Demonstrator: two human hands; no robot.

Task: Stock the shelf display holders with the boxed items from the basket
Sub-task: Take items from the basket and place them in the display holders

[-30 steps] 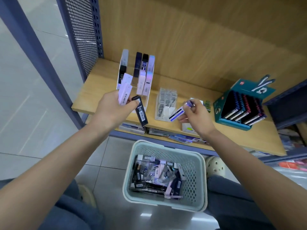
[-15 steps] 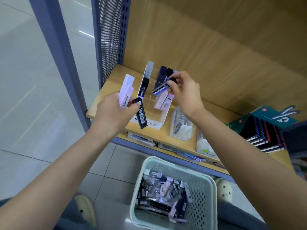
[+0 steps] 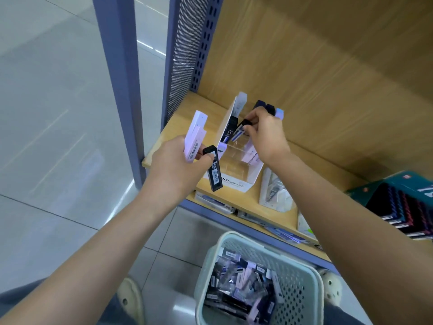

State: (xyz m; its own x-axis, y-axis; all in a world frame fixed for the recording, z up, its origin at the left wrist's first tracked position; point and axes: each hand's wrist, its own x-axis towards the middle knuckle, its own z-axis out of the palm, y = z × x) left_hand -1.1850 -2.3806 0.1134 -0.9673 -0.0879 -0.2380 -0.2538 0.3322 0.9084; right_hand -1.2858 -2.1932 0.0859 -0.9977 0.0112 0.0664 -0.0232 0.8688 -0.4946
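We pinch one slim dark box (image 3: 239, 132) at its upper end between the thumb and curled fingertips of the right hand (image 3: 266, 137). We hold it tilted just above the rear slots of the white display holder (image 3: 236, 181), which stands on the wooden shelf (image 3: 180, 123).

To seat it well:

1. We line up the long axis of the box with the slot walls before we lower it.
2. We lead with the bottom end, so that the clear dividers guide it.
3. We choose the row that already holds dark boxes. Exactly which slot lies under the box is hidden by the hand.
4. We release only when the box rests on the holder.

The left hand (image 3: 178, 170) grips a fan of pale lilac boxes (image 3: 194, 137) pointing upward. One black box (image 3: 215, 172) hangs downward from the same grip and looks the least secure, so we tighten on it and hold this hand clear of the holder front. The remaining boxed items (image 3: 239, 287) lie loose in the basket (image 3: 304, 289) on the floor below the shelf edge.
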